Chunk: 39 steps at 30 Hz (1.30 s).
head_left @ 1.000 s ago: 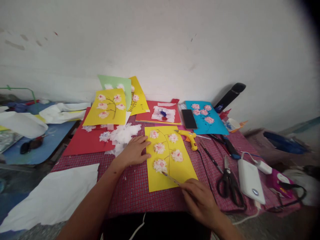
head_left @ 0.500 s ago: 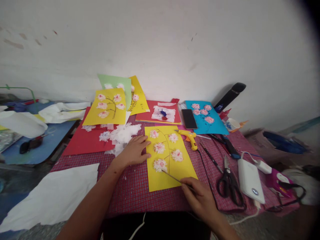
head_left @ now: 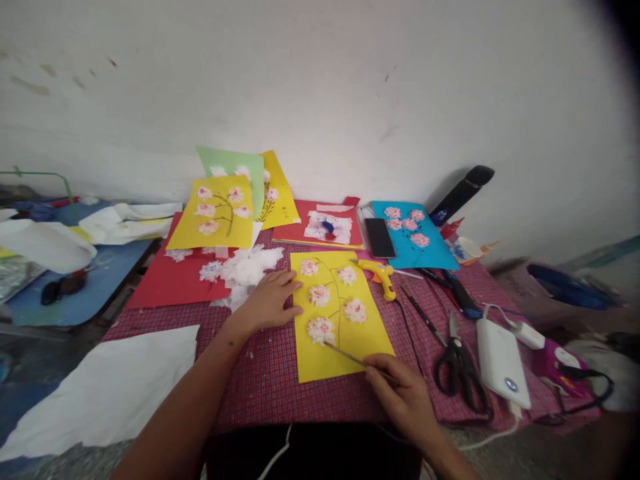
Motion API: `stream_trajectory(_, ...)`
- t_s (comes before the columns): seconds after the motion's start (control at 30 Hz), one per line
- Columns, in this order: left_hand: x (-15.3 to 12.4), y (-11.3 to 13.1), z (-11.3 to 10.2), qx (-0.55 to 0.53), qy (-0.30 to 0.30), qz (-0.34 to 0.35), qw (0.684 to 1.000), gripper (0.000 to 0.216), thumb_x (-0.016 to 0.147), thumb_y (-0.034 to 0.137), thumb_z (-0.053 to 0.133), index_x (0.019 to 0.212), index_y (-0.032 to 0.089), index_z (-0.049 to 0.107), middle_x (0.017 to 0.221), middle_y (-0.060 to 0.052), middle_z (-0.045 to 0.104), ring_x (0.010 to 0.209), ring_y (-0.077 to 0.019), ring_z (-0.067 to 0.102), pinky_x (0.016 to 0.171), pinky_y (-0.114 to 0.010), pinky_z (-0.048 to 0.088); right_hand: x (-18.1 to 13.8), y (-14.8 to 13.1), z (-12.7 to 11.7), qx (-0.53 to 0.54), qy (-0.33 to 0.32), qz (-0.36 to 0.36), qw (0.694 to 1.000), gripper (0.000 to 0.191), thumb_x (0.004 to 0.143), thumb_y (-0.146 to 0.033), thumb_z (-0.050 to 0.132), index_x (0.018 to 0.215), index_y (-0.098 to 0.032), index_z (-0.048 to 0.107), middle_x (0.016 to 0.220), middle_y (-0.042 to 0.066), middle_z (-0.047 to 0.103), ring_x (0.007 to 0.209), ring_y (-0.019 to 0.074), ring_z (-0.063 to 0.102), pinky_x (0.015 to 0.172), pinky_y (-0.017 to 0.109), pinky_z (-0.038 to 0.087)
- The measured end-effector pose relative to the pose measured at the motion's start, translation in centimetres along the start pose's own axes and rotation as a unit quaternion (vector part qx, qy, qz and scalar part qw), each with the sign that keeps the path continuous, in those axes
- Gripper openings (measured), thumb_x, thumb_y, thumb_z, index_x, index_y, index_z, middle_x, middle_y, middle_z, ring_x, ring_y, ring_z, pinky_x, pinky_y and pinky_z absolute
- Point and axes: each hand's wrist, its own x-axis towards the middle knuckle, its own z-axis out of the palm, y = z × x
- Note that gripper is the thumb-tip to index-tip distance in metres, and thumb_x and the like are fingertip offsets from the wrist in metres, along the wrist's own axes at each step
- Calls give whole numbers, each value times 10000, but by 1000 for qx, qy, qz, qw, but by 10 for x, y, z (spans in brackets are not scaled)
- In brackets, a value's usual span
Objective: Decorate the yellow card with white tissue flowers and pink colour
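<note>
A yellow card with pink-and-white paper flowers and a drawn stem lies in front of me on the red checked cloth. My left hand rests flat on the card's left edge, fingers stretched out. My right hand pinches a thin brush at the card's lower right corner. The brush tip touches the lowest flower.
A yellow glue gun, black scissors, a white power bank and pens lie to the right. A phone, a blue card, red sheets, white tissue scraps and other flower cards sit behind. White paper hangs at the left.
My right hand has shifted slightly nearer the card, keeping the brush tip at the lowest flower. My left hand has stayed put.
</note>
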Motion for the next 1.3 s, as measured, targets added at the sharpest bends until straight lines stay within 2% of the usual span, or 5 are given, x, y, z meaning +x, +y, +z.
stream_trajectory(0.47, 0, 1, 1, -1, 6, 3, 1000, 559, 886, 491, 642, 1372, 222, 587, 1537, -117, 475, 1425, -323, 416, 1198, -477, 304, 16, -28, 11, -33, -33, -52, 998, 178, 963, -266, 559, 923, -216, 724, 796, 33, 749, 698, 175, 714, 634, 254, 553)
stream_trajectory(0.67, 0, 1, 0, 0, 4, 4, 1000, 561, 888, 497, 639, 1373, 221, 581, 1533, -119, 476, 1414, -321, 423, 1189, -473, 309, 24, -29, -15, -30, 17, -52, 998, 139, 937, -287, 609, 959, -230, 733, 825, 39, 763, 698, 187, 719, 613, 258, 563)
stream_trajectory(0.83, -1, 3, -2, 5, 7, 2, 1000, 514, 884, 481, 640, 1335, 238, 598, 1524, -108, 495, 1408, -315, 437, 1188, -468, 305, 107, -21, -27, -68, 54, -68, 994, 181, 915, -327, 603, 953, -229, 750, 886, 58, 776, 756, 221, 711, 680, 324, 564)
stream_trajectory(1.07, -1, 3, -3, -4, 9, -3, 1000, 562, 866, 492, 655, 1364, 240, 588, 1540, -110, 481, 1416, -323, 431, 1183, -478, 317, 253, 0, 0, -63, 108, 7, 992, 311, 835, -335, 571, 983, -156, 777, 908, 89, 785, 824, 232, 711, 697, 280, 539)
stream_trajectory(1.3, -2, 3, -4, -2, 16, 5, 1000, 551, 870, 475, 666, 1360, 237, 583, 1524, -113, 498, 1403, -316, 446, 1182, -468, 321, 291, 13, 17, -61, 99, 57, 992, 267, 766, -247, 565, 874, -136, 782, 679, 62, 735, 576, 180, 653, 570, 254, 485)
